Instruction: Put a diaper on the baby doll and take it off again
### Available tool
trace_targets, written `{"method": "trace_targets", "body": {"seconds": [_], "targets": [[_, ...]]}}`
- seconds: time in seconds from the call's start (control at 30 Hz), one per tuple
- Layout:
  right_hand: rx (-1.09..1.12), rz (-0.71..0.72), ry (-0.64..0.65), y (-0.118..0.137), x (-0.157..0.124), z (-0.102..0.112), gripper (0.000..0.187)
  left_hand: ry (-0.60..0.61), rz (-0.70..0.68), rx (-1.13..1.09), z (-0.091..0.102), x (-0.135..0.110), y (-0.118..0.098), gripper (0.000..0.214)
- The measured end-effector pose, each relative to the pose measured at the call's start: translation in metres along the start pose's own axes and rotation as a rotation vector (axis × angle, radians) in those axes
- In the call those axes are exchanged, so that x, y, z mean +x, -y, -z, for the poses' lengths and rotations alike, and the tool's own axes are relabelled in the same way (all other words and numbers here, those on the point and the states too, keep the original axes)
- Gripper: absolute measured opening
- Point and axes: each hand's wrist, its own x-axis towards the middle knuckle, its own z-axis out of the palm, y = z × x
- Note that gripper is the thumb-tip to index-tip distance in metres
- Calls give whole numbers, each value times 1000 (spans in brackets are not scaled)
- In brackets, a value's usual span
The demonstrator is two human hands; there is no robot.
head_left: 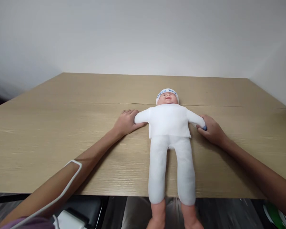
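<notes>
A baby doll (169, 121) lies on its back on the wooden table (62, 133), head toward the wall and arms spread. It wears a white long-sleeved top, white trousers and a white cap (168, 91) with blue "Happy Baby" lettering. My left hand (127, 122) is closed round the end of the sleeve on the left, thumb along its lower side. On the other side, my right hand (212, 129) grips the opposite sleeve end, where a bit of blue shows by the thumb. Both of the doll's hands are hidden. Its bare lower legs stick out past the table's front edge.
A white cable (72, 178) lies across my left forearm. Below the front edge are a dark chair (85, 205) with a white device (69, 220) and, at right, a green and white object (274, 214). A pale wall (143, 38) stands behind the table.
</notes>
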Motion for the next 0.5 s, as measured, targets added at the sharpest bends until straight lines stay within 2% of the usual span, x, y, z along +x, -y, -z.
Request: {"method": "trace_targets", "body": {"seconds": [0.27,0.37,0.5], "targets": [[-54,-4,-116,-43,79,-25,33,-234,-7,13,-25,68,33,78],[-106,-4,-187,-57,95,-31,35,-289,1,-41,-29,78,44,71],[-117,-24,-238,-67,96,-34,48,-303,36,-82,-33,79,57,63]]}}
